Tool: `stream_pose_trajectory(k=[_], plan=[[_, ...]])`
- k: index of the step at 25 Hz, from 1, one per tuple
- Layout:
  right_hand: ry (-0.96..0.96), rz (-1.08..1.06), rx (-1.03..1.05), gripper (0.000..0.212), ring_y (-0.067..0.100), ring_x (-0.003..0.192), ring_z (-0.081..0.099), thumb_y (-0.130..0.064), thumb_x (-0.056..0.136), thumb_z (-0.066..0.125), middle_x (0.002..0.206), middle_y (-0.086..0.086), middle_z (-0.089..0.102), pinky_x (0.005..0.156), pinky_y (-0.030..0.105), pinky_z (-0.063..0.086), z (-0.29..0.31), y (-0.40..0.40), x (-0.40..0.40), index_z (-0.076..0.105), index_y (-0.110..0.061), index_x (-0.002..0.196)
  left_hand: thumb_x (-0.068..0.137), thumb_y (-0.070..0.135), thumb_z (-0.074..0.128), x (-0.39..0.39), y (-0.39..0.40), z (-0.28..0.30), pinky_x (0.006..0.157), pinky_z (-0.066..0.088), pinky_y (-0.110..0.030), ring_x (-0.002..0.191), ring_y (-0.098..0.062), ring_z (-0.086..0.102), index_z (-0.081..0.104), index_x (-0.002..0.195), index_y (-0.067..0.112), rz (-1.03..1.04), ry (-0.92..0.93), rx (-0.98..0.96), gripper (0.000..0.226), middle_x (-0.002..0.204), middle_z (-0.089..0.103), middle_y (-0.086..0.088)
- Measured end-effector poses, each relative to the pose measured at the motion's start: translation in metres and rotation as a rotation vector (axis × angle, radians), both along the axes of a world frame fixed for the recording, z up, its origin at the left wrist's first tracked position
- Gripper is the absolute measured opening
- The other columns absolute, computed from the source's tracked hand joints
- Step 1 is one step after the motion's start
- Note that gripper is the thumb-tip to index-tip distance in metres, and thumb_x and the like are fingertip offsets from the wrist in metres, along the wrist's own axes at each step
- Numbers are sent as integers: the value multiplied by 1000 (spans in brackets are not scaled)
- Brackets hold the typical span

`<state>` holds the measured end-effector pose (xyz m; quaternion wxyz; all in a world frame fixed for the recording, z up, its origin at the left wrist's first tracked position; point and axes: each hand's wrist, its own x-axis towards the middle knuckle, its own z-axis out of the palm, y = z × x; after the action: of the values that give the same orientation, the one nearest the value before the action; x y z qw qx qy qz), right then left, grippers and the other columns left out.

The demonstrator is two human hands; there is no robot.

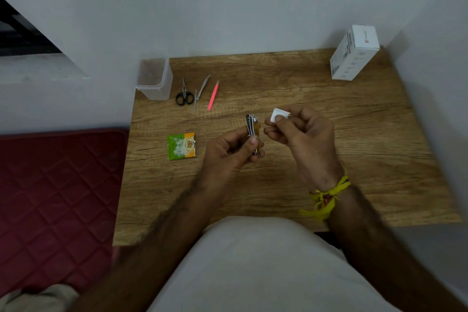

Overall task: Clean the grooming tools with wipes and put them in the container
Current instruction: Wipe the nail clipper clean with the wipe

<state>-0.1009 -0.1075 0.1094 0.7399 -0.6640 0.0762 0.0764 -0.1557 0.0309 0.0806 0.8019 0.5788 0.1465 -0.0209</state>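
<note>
Nail clipper (253, 134) gripped in L hand (228, 152); R hand (301, 132) pinches wipe (277, 115); container (154, 78) holds nothing.

nail clipper (253, 134) partly hidden by fingers (254, 141)

left hand (229, 147) grips a nail clipper (252, 132) upright, right hand (300, 129) pinches a folded white wipe (278, 115) just beside it, over the wooden table (329, 109).

Home bedroom corner, small wooden table (304, 78) against white walls, quilted maroon mattress (58, 197) (bedside).
</note>
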Motion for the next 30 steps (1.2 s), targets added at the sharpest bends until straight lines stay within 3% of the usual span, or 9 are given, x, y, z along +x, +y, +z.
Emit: stream_pose_trajectory(k=[5,13,17,22,26,30], plan=[[29,52,52,21,24,73,74,2,95,60,84,15,77,64,29,58,-2,-2,-4,74,-10,104,89,12,65,0,-1,2,65,52,-18,75,-12,68,69,116,11,-10,-14,2,28,87,73,-4],[10,44,79,13,23,79,75,6,91,62,89,16,76,70,25,59,-5,-3,-3,73,5,97,83,19,66,0,-3,1,65,52,-17,74,-11,67,71,104,15,-23,8,-13,22,82,71,-3],[-18,2,36,15,26,81,76,-7,95,65,87,14,77,74,29,61,-6,-5,2,75,3,94,82,20,67,2,-3,3,65,52,-17,74,-13,67,71,104,16,-11,8,-8,22,81,71,-3],[-151,44,-249,14,14,76,75,-1,93,67,84,4,76,72,29,62,-11,-7,1,74,-8,102,89,13,65,1,-2,3,65,52,-17,75,-12,67,70,111,13,-9,5,14,23,85,69,-7],[-364,93,-546,31,7,74,72,-5,93,67,77,-2,73,70,25,58,-5,-5,-2,54,-12,120,94,6,62,0,1,1,66,52,-18,75,-12,68,66,123,5,5,3,17,30,89,70,-10],[-532,57,-766,9,4,69,66,-12,88,74,78,-7,71,65,22,54,-1,4,3,69,-9,95,93,5,63,-2,0,-3,66,53,-18,75,-12,68,65,124,5,6,-5,3,31,88,72,-6]])
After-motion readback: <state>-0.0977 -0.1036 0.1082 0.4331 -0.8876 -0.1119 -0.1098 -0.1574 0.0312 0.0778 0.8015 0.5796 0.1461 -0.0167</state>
